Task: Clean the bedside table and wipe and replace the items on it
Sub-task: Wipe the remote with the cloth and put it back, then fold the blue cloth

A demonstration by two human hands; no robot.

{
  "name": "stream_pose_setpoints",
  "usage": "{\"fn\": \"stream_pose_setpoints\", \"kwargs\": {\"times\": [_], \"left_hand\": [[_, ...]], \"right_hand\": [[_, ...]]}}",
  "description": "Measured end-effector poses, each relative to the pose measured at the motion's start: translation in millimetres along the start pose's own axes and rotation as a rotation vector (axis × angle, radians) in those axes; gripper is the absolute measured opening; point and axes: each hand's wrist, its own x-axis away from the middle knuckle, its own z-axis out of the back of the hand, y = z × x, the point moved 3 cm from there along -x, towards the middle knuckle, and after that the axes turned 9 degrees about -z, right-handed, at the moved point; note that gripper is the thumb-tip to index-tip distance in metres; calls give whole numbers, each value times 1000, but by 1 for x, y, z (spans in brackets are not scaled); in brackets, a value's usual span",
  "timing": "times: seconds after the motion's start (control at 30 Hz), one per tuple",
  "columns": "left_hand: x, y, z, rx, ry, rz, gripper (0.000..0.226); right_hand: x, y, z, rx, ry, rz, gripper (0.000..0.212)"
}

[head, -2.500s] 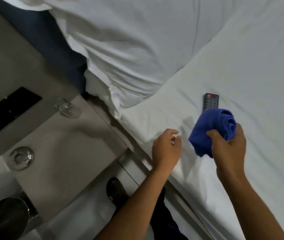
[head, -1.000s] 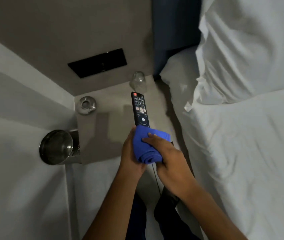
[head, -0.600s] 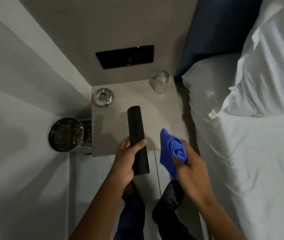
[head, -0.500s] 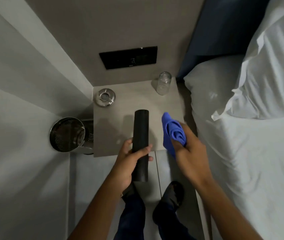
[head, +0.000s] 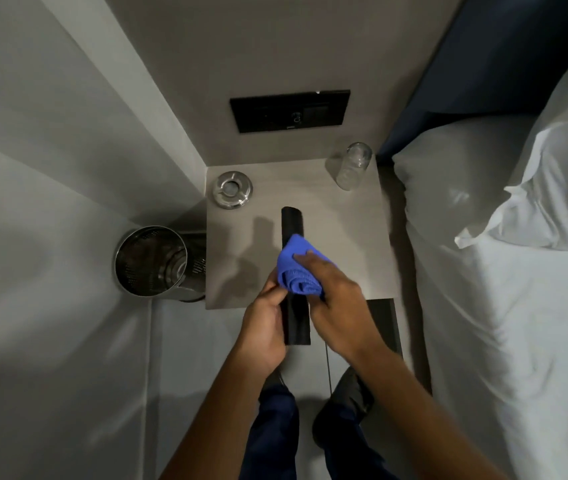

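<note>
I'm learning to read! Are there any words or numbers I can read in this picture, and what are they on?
None can be read.
Remote: its plain black back faces up; no buttons or print show.
Black wall panel: small pale marks near its middle, too small and blurred to read.
Blue cloth, glass, metal ashtray, metal bin: no writing visible.

I see the bedside table (head: pixel 351 244) walled in: wall behind, bed (head: pixel 517 323) hard along its right edge, metal bin (head: pixel 152 261) against its left side. An ashtray (head: pixel 233 193) fills the back-left corner, a glass (head: pixel 351 166) the back-right. Bare top lies between them and on the right; the front edge is the open approach.
</note>
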Motion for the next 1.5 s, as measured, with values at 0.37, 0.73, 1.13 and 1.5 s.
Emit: {"fn": "stream_pose_setpoints", "kwargs": {"times": [0.37,0.73,1.13,1.5], "left_hand": [[-86,-37,11,-344,345,-66,53],[-169,-78,-5,-1285,491,-269,46],[-174,-79,-5,-1350,472,-246,76],[25,-25,37,-224,9,-68,48]], "right_hand": [[24,69,-5,-104,-25,-221,39],[-4,143,53,-251,278,-283,9],[3,148,75,-305,324,-370,25],[11,73,12,-780,-166,-433,23]]}}
